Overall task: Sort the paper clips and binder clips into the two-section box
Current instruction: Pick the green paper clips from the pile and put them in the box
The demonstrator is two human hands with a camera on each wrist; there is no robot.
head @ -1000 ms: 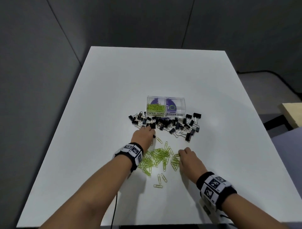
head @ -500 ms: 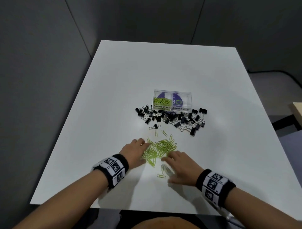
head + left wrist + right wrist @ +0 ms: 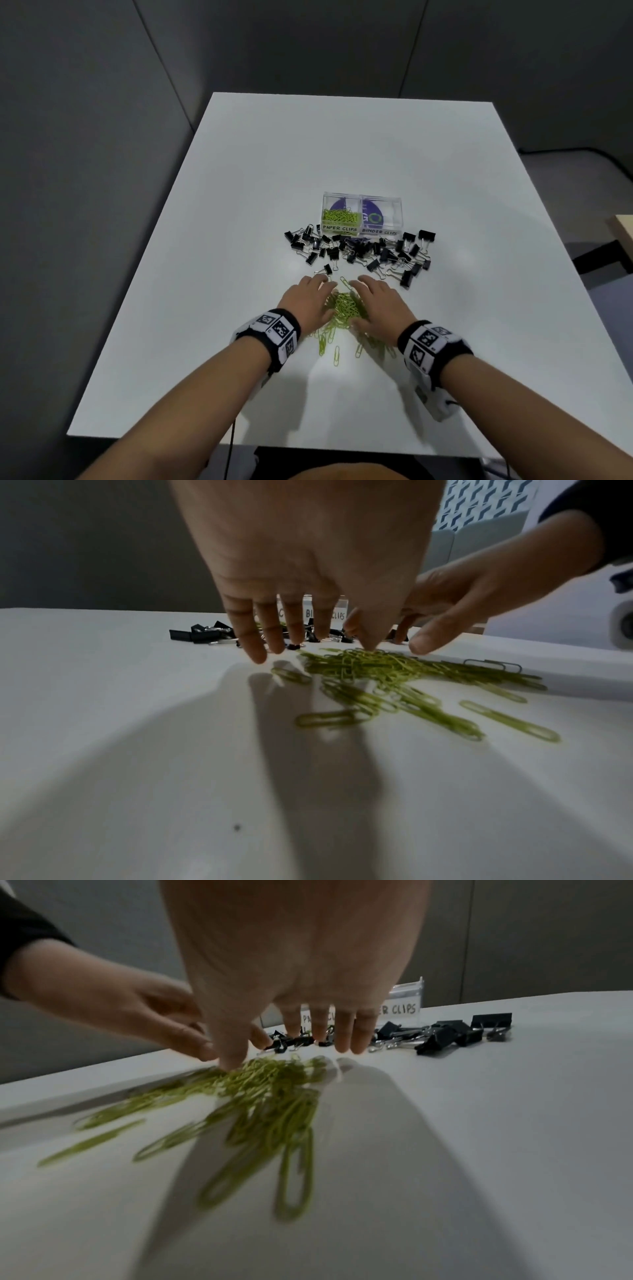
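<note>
- Two hands frame a heap of thin, looped green wire paper clips [image 3: 343, 306] on the smooth white table [image 3: 342, 154]; the left hand [image 3: 306, 301] lies at the heap's left edge and the right hand [image 3: 378, 303] at its right edge.
- Left hand: palm down, fingers [image 3: 251, 639] straight and slightly spread, tips at the tabletop beside the heap; it grips nothing.
- Right hand: palm down, fingers [image 3: 349, 1034] extended and loosely spread, thumb tip touching the top of the heap; it grips nothing either.
- Loose paper clips trail from the heap back toward the wrists, lying flat and apart from each other.
- Just beyond the fingertips of both hands lies a scatter of binder clips [image 3: 363, 251], black folded bodies with silvery wire handles, spread in a band.
- Beyond that band stands the clear plastic two-section box [image 3: 363, 215], rectangular and hard-walled. Its section on the left hand's side, labelled PAPER CLIPS, holds a small heap of green clips; the section on the right hand's side, labelled BINDER CLIPS, shows only a purple print through its floor.
- Each wrist carries a black band [image 3: 274, 330] with square black-and-white markers.
</note>
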